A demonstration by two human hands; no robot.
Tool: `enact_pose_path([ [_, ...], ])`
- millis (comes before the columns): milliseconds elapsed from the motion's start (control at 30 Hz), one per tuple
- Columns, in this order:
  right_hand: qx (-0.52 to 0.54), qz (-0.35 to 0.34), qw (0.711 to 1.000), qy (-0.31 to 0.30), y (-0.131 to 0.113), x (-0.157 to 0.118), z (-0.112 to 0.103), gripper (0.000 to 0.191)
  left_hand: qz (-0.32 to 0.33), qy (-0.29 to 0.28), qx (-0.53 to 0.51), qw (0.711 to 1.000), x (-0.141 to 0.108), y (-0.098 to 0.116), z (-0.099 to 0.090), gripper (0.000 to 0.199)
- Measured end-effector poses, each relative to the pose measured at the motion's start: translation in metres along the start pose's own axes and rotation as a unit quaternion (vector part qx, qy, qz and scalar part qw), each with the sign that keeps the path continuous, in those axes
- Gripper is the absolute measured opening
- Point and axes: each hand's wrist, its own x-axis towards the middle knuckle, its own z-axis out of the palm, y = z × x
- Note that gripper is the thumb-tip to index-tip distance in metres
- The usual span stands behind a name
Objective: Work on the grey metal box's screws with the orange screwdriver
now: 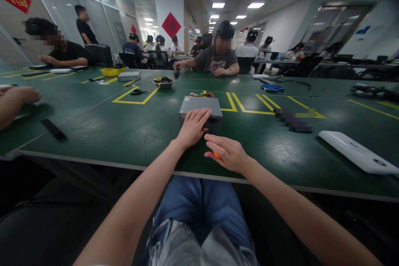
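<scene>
Showing matt grey sheet metal on the rectangular casing [200, 106]; reading as a smooth, glossy coating on the green workbench [93, 133]; appearing as matt yellow tape on the bench markings [134, 102]; registering polished steel on the bowl [163, 84]; showing glossy orange plastic on the grip [215, 154]; showing smooth white plastic on the flat housing [358, 151]; showing coarse blue denim on the jeans [199, 203].

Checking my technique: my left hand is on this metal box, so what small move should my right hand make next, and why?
Probably close the right hand around the orange item: the hand already lies over it, while the left hand rests on the grey metal box, able to steady it.
</scene>
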Motion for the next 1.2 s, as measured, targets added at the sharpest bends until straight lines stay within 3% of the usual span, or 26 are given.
enact_pose_path([
  [167,0.003,0.012,1.0,0.023,-0.004,-0.001,-0.005,0.018,0.001,0.0,-0.007,1.0,0.0,0.0,-0.001,0.063],
  [367,-0.011,0.025,0.996,0.08,0.0,-0.007,-0.013,0.029,-0.011,0.001,-0.014,1.0,-0.001,0.003,-0.004,0.061],
  [1200,0.004,0.056,0.997,0.062,0.003,-0.012,-0.006,0.026,-0.041,0.028,-0.022,0.999,0.003,0.005,0.0,0.041],
])
